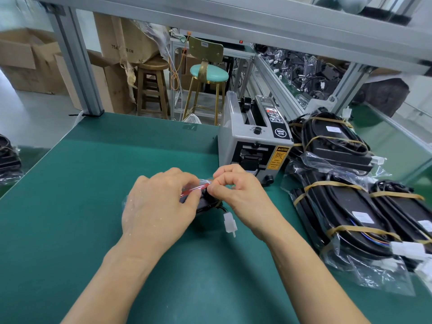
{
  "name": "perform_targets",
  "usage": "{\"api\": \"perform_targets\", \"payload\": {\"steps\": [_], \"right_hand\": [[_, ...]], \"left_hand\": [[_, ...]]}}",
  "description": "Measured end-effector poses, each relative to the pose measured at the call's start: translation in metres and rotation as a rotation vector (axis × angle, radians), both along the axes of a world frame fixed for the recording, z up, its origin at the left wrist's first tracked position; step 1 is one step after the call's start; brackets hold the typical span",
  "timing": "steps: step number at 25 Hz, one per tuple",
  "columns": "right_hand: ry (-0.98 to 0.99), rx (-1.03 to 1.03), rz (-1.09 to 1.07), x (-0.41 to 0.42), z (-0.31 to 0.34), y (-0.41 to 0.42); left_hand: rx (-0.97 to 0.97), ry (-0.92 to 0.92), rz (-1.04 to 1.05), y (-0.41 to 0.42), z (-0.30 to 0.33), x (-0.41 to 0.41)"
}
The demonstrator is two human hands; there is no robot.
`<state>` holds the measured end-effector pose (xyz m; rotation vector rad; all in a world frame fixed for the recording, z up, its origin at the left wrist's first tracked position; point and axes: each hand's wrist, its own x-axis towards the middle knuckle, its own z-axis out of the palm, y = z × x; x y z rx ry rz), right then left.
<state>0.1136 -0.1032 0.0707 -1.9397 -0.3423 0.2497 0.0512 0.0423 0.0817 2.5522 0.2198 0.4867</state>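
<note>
Green matte bench mat, smooth and flat, in a workshop w/ aluminium framing. On it, just in front of the tape dispenser, lies a small black unit, textured plastic, mostly hidden under the hands. It sits in a thin, clear, crinkly poly bag w/ a red strip along the mouth. A white blocky connector on short black wires hangs out on the near side, resting on the mat.

L hand covers the unit, fingers curled down, tips pinching the bag at the red strip. R hand is clenched tight, thumb and forefinger nipping the bag edge; the two hands nearly touch.

The dispenser is a grey metal box w/ black knobs and a yellow caution label. Right of it: a stack of long black units, glossy and oval, wrapped w/ cables, tan rubber bands and loose clear bags. Behind it: a teal-seat stool w/ brass legs, then a wooden stool and cardboard boxes further left.
</note>
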Motion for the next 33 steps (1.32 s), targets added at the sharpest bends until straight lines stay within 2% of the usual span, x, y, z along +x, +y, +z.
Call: {"api": "perform_targets", "payload": {"steps": [5, 14, 17, 19, 22, 26, 30, 33], "right_hand": [[0.120, 0.150, -0.005, -0.002, -0.001, -0.003], [-0.037, -0.058, -0.032, -0.003, 0.001, 0.001], [-0.117, -0.128, -0.085, -0.005, -0.002, 0.003], [-0.081, -0.063, -0.176, -0.003, -0.006, -0.001], [0.050, 0.210, -0.225, -0.003, -0.013, -0.009], [0.007, 0.150, -0.202, -0.008, -0.025, 0.006], [0.104, 0.296, -0.227, -0.008, -0.026, 0.008], [0.078, 0.192, -0.183, -0.012, -0.023, 0.011]], "left_hand": [[-0.006, 0.006, 0.003, -0.001, -0.001, 0.001], [-0.053, -0.087, 0.017, -0.004, -0.004, 0.003], [-0.072, -0.057, 0.069, -0.006, -0.005, 0.005], [-0.081, -0.037, 0.104, -0.007, -0.006, 0.007], [-0.095, 0.000, 0.119, -0.008, -0.006, 0.009], [-0.134, 0.029, 0.120, -0.005, -0.007, 0.009], [-0.051, -0.016, 0.056, -0.004, 0.000, 0.007], [0.147, 0.034, -0.066, 0.002, -0.003, 0.007]]}}
